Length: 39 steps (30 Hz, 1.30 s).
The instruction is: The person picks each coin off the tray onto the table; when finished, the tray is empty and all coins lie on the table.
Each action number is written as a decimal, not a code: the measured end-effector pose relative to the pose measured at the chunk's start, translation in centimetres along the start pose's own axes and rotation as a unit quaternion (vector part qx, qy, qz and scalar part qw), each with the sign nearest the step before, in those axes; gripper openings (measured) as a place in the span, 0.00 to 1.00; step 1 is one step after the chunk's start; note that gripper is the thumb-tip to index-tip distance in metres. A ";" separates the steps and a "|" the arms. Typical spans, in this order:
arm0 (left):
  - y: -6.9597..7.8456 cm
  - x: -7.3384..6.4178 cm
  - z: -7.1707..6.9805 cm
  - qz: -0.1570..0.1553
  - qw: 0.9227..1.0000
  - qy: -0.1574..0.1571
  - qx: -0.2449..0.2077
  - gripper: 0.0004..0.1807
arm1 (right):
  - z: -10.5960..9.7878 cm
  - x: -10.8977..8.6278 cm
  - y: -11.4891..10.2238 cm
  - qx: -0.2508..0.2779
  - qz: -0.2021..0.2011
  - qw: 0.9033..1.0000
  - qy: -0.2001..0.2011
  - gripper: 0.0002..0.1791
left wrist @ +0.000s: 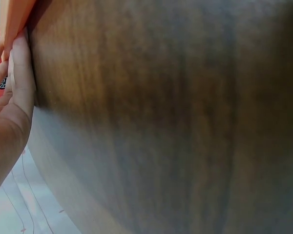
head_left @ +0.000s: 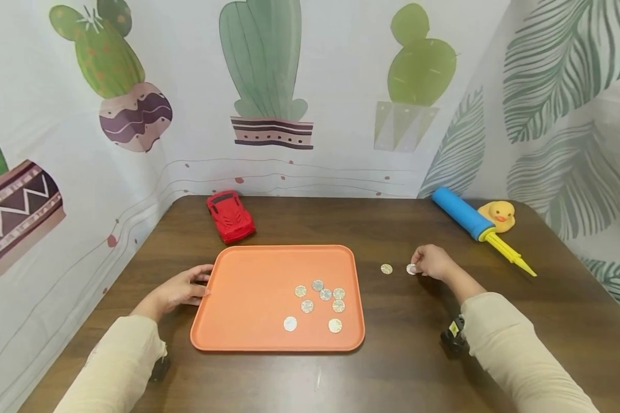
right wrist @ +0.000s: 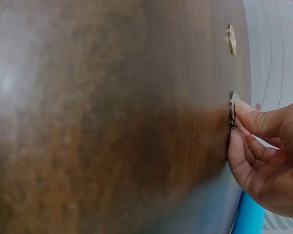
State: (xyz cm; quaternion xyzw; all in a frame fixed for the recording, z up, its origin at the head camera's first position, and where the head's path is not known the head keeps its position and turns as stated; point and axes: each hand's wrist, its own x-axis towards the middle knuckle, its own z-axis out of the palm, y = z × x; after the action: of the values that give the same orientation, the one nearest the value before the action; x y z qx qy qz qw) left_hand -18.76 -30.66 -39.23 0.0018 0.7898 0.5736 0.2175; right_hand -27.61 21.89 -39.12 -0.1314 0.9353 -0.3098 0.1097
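Note:
My right hand (head_left: 434, 263) is at the right part of the table, with thumb and fingertips pinching a silvery coin (right wrist: 233, 103) at the tabletop. To its left on the wood lies a gold-coloured coin (head_left: 386, 269). An orange rectangular tray (head_left: 248, 298) sits in the middle, with several gold and silver coins (head_left: 325, 294) spread over its right half. Beside the tray's left edge is my left hand (head_left: 179, 289), its fingers loosely extended and touching the rim. The left wrist view shows this hand (left wrist: 12, 102) only at its left border, against the tray's side.
A red toy car (head_left: 230, 216) stands behind the tray at the back left. Toward the back right lie a blue and yellow pump (head_left: 460, 215) and a yellow rubber duck (head_left: 500, 215). A printed cloth (head_left: 341, 172) hangs behind the brown table (head_left: 392, 355).

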 end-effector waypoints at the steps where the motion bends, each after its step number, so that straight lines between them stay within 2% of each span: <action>1: 0.0 0.0 0.0 -0.002 1.000 0.000 0.000 0.36 | 0.0 0.0 0.0 -0.004 0.002 1.000 -0.002 0.04; 9: -0.2 0.1 -0.2 -0.003 1.000 -0.001 0.002 0.36 | 0.2 0.1 0.1 -0.011 0.010 1.000 -0.004 0.03; 17: -0.2 0.1 0.0 -0.002 1.000 -0.001 0.003 0.36 | 0.2 -0.3 0.7 0.095 0.026 0.995 -0.007 0.08; 22: -0.2 0.0 0.0 -0.003 1.000 0.004 0.004 0.37 | -0.1 -0.6 0.3 0.123 0.025 0.992 -0.002 0.11; 29: -0.2 0.0 -0.1 0.004 1.000 0.005 0.008 0.36 | -0.4 -0.9 -1.2 0.125 0.005 0.992 0.013 0.13; 36: -0.4 0.0 -0.1 0.011 1.000 0.003 0.004 0.36 | 0.5 -0.9 -3.0 0.174 -0.027 0.984 -0.002 0.12; 39: -0.3 0.0 0.0 0.011 1.000 0.000 0.005 0.36 | 1.0 -0.9 -3.7 0.172 -0.042 0.984 -0.005 0.12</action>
State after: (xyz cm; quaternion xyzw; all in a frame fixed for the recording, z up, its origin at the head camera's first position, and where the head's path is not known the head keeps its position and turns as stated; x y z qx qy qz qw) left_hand -18.71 -30.74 -39.54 0.0118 0.7929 0.5717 0.2107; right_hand -25.79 18.72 -37.56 -0.1515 0.8609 -0.4702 0.1217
